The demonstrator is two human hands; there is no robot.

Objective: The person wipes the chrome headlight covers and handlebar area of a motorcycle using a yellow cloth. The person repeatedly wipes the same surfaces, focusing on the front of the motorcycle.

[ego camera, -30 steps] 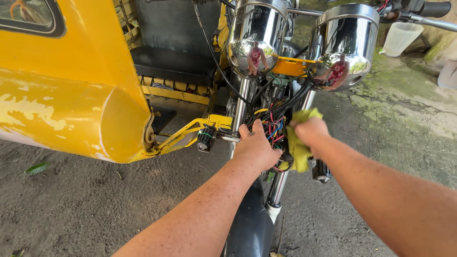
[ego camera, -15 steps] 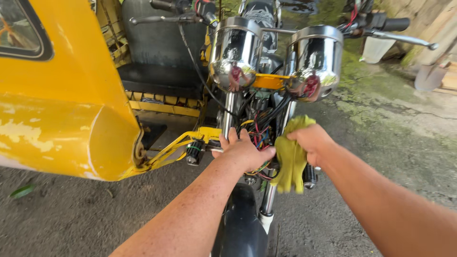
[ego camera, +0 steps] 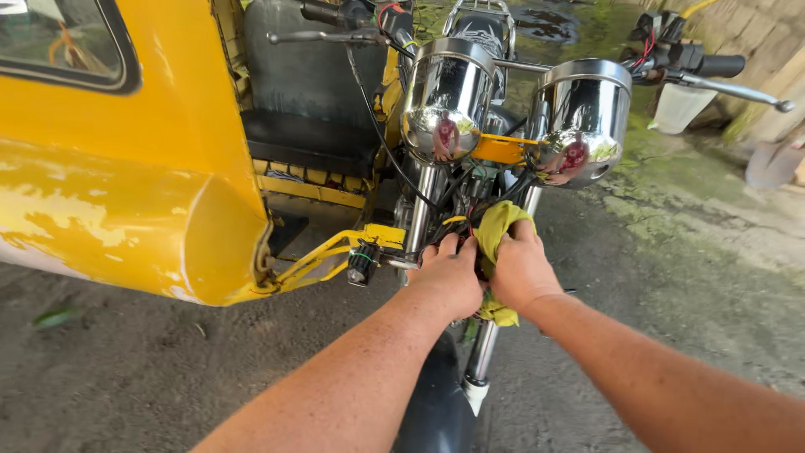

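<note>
Both forearms reach in from the bottom edge, the left from about 7 o'clock and the right from about 4 o'clock, and meet at the front of a motorcycle just below its twin gauges. The left hand (ego camera: 450, 277) lies palm down with the knuckles up, its fingers (ego camera: 446, 246) curled forward into the bundle of coloured wires (ego camera: 459, 195) beside the left fork tube (ego camera: 422, 210); whether they pinch anything there, I cannot tell. The right hand (ego camera: 521, 270) sits just beside it, touching it at the thumb side, with its fingers closed around a yellow-green rag (ego camera: 496, 228). The rag bunches up above the hand at 12 o'clock and a tail of it hangs out under the wrist, pressed against the fork area between the two hands.

Above the hands, two chrome gauge housings (ego camera: 444, 101) stand side by side with an orange bracket (ego camera: 500, 148) between them. The handlebar grip and lever (ego camera: 719, 71) stick out toward 2 o'clock. At 9 o'clock sits the yellow sidecar body (ego camera: 126, 184), its paint chipped. The black front fender (ego camera: 436, 407) shows between the forearms at 6 o'clock, over a gritty concrete floor (ego camera: 696, 277).
</note>
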